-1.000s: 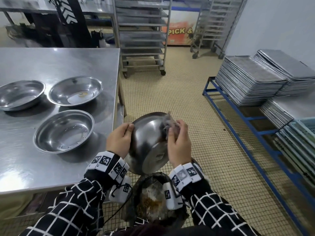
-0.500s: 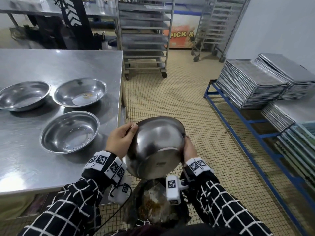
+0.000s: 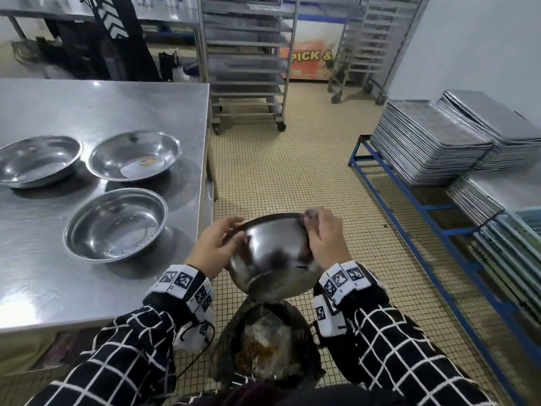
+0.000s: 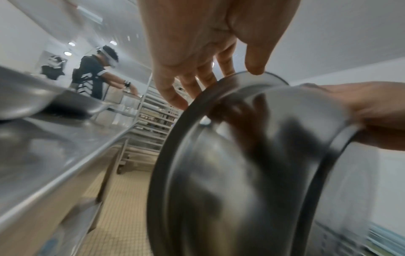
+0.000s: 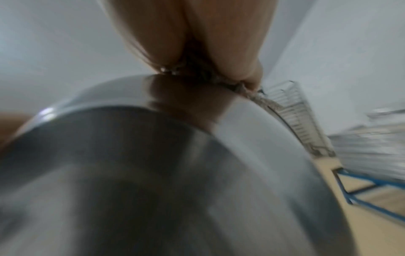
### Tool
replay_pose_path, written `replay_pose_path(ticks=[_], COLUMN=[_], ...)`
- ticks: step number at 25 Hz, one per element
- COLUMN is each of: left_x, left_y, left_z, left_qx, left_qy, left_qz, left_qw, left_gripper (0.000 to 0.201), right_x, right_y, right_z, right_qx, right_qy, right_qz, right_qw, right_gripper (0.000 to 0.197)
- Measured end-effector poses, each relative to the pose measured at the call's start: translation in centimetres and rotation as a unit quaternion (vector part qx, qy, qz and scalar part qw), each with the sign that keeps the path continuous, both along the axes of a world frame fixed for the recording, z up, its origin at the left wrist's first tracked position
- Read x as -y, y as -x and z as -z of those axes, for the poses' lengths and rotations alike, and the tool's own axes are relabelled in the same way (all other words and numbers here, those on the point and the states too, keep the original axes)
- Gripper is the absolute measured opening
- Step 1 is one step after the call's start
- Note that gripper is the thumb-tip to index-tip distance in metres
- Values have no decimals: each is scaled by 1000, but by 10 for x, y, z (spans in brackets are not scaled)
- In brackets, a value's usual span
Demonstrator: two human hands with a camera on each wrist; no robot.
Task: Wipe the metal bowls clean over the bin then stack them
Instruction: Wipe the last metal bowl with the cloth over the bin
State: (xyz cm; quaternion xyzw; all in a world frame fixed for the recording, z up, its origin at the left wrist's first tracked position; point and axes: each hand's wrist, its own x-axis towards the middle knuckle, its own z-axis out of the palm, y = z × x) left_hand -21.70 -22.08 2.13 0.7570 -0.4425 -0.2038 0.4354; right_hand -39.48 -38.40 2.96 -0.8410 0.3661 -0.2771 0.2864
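I hold a metal bowl [image 3: 272, 253] tilted, its underside towards me, above the black-lined bin [image 3: 263, 347] with food scraps inside. My left hand [image 3: 225, 232] grips the bowl's left rim; the left wrist view shows its fingers [image 4: 175, 97] over the rim of the bowl [image 4: 241, 164]. My right hand [image 3: 319, 227] pinches a crumpled grey wipe [image 3: 307, 214] against the top right rim. In the right wrist view the wipe [image 5: 221, 78] sits between my fingers [image 5: 197, 43] and the bowl [image 5: 153, 173]. Three more bowls [image 3: 115, 224] [image 3: 134, 155] [image 3: 38, 159] stand on the steel table [image 3: 102, 106].
The table's edge runs just left of my left arm. A blue rack [image 3: 433, 212] with stacked metal trays [image 3: 430, 142] lines the right wall. Wheeled tray trolleys [image 3: 248, 68] stand at the back. Another person [image 4: 94, 76] works at a far counter. Tiled floor lies ahead.
My right hand dipped to the bowl's lower right side, then came back up with the wipe to the top right rim. The bowl has tipped slightly. My left hand kept its grip.
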Motion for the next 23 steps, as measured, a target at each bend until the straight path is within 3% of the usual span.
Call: replay_pose_path(ticks=[2,3,6,8,11,13,16,18,19,21,22,23], left_x=[9,13,18,15,13,13,9,7,5,4,3,2], left_y=[17,24,28,24,24,21,13,7,5,5,5,5], left_z=[-16,-21,-23,-21,-24,-24,-27,-30,-33,-36,-36,-37], left_qx=[8,40,92,38,-63,-90,-79,-89,-106,-145,-140,-118], left_qy=[-2,-4,4,20,58,65,60,65,72,79,82,95], left_qz=[38,36,-48,-100,-125,-115,-93,-74,-62,-55,-60,-73], left_qw=[999,999,995,994,988,987,991,991,990,985,985,986], left_gripper=[29,24,25,28,28,28,28,32,40,69,76,75], right_x=[-8,-13,-36,-51,-67,-63,-34,-10,-2,5,6,6], right_y=[-10,-16,-25,-26,-18,-11,-1,7,9,13,15,15], right_z=[-5,-7,-7,-2,8,10,10,9,7,1,-4,-9], right_qx=[-96,-105,25,109,74,90,92,55,87,189,209,211], right_qy=[89,124,144,142,207,120,-148,-316,-428,-629,-675,-691], right_qz=[-52,-66,-63,-23,6,36,121,158,155,111,95,83], right_qw=[990,985,987,984,975,988,977,934,886,746,701,686], right_gripper=[38,40,32,34,34,40,41,42,49,70,73,68])
